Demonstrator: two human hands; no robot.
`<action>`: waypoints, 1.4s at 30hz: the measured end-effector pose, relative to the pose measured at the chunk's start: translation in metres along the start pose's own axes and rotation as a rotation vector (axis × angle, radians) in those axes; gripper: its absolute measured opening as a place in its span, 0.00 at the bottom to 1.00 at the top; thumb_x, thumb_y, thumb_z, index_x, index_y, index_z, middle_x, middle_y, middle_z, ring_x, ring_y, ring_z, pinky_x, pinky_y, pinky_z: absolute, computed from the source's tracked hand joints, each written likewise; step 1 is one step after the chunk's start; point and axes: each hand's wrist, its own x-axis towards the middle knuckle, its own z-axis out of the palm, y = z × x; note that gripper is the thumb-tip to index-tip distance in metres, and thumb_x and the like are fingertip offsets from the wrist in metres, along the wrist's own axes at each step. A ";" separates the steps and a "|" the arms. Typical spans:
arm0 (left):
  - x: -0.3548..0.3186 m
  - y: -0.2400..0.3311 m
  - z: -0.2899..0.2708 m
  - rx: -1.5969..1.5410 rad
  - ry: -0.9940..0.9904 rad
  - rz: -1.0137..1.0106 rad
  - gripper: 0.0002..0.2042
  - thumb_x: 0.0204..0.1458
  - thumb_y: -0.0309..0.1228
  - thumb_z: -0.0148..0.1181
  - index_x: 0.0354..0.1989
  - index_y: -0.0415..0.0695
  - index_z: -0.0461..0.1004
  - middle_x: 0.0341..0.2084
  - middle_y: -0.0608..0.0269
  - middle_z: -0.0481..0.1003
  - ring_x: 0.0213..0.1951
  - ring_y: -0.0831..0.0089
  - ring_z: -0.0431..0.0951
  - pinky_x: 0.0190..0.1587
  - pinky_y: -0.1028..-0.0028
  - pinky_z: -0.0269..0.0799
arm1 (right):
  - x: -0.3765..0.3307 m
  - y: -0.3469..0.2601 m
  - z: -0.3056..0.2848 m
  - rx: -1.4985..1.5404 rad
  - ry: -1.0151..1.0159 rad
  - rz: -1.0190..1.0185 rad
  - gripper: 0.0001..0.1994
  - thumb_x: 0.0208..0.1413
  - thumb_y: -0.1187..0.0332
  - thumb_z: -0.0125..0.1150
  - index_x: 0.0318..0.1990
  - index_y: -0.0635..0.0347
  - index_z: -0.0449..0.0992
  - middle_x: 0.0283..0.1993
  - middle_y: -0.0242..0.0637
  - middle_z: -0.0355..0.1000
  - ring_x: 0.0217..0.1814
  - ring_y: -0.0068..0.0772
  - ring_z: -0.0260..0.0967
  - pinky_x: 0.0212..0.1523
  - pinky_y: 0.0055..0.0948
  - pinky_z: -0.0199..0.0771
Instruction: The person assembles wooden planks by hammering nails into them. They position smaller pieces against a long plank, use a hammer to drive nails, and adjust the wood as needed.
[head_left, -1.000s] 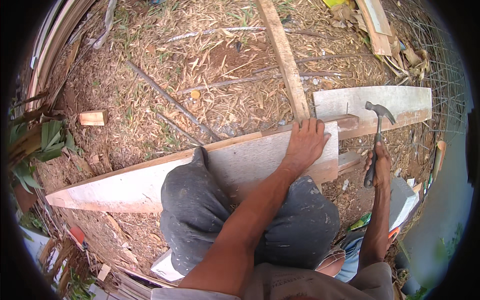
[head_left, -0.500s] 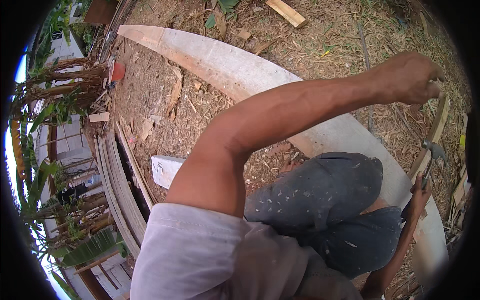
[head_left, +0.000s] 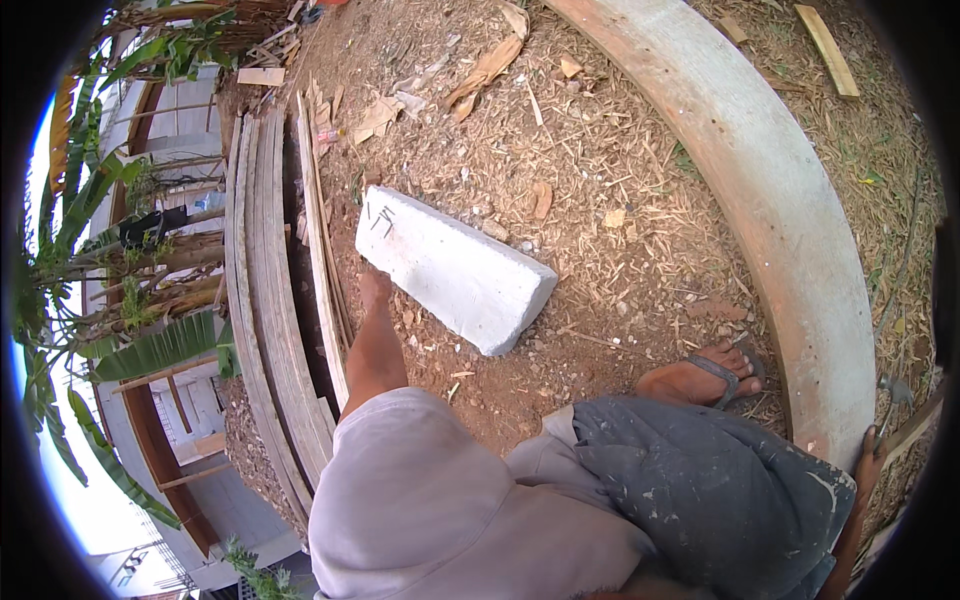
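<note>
My left arm reaches down to the near left end of a white rectangular block (head_left: 455, 265), which lies on the ground with dark marks on one end. My left hand (head_left: 373, 284) is against that end; its fingers are hidden or too unclear to make out. At the right rim, my right hand (head_left: 869, 462) is closed around the handle of a claw hammer (head_left: 893, 392), its metal head pointing up and away. That hand is beside the edge of a long pale board (head_left: 790, 200), and a narrow wooden plank (head_left: 912, 428) lies just past it.
Long weathered planks (head_left: 265, 300) are stacked at the left, with a thin strip (head_left: 325, 260) alongside. Wood chips and scraps cover the soil. A short yellowish timber (head_left: 828, 52) lies at the far right. My sandalled foot (head_left: 700, 377) is beside the pale board.
My left hand has left the plank at the right and swung across to the white block. The view has turned left, showing the whole block. The hammer remains in my right hand.
</note>
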 end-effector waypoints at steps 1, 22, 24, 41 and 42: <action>0.004 -0.006 0.014 -0.039 -0.034 0.020 0.16 0.53 0.28 0.55 0.49 0.40 0.78 0.40 0.40 0.79 0.44 0.48 0.80 0.47 0.58 0.75 | 0.002 0.003 -0.003 -0.071 0.089 0.057 0.28 0.62 0.48 0.58 0.54 0.68 0.73 0.48 0.43 0.72 0.51 0.36 0.64 0.56 0.35 0.62; 0.085 0.057 0.076 0.156 0.343 -0.059 0.13 0.58 0.30 0.47 0.31 0.41 0.81 0.30 0.47 0.81 0.33 0.50 0.83 0.35 0.55 0.80 | -0.044 -0.107 0.009 -0.255 -0.004 0.056 0.18 0.62 0.52 0.58 0.34 0.60 0.72 0.27 0.21 0.62 0.31 0.19 0.56 0.33 0.25 0.60; 0.071 0.085 0.068 0.237 0.264 -0.010 0.12 0.60 0.31 0.47 0.38 0.41 0.79 0.34 0.50 0.81 0.35 0.56 0.82 0.35 0.57 0.79 | -0.052 -0.119 0.019 -0.252 0.067 0.064 0.24 0.56 0.48 0.61 0.43 0.63 0.77 0.30 0.34 0.72 0.35 0.26 0.67 0.38 0.32 0.69; -0.598 0.559 -0.073 -1.061 -1.333 1.723 0.05 0.61 0.23 0.55 0.42 0.37 0.70 0.35 0.58 0.76 0.38 0.75 0.79 0.38 0.74 0.75 | -0.179 -0.053 -0.003 0.736 0.978 0.378 0.08 0.59 0.65 0.63 0.36 0.58 0.73 0.18 0.24 0.63 0.15 0.17 0.59 0.16 0.23 0.62; -0.636 0.558 -0.070 -0.900 -1.325 1.921 0.05 0.59 0.23 0.56 0.42 0.37 0.71 0.35 0.56 0.76 0.37 0.72 0.80 0.39 0.74 0.75 | -0.186 -0.044 0.011 0.779 1.003 0.451 0.07 0.59 0.66 0.62 0.36 0.58 0.73 0.19 0.24 0.64 0.15 0.17 0.60 0.16 0.23 0.62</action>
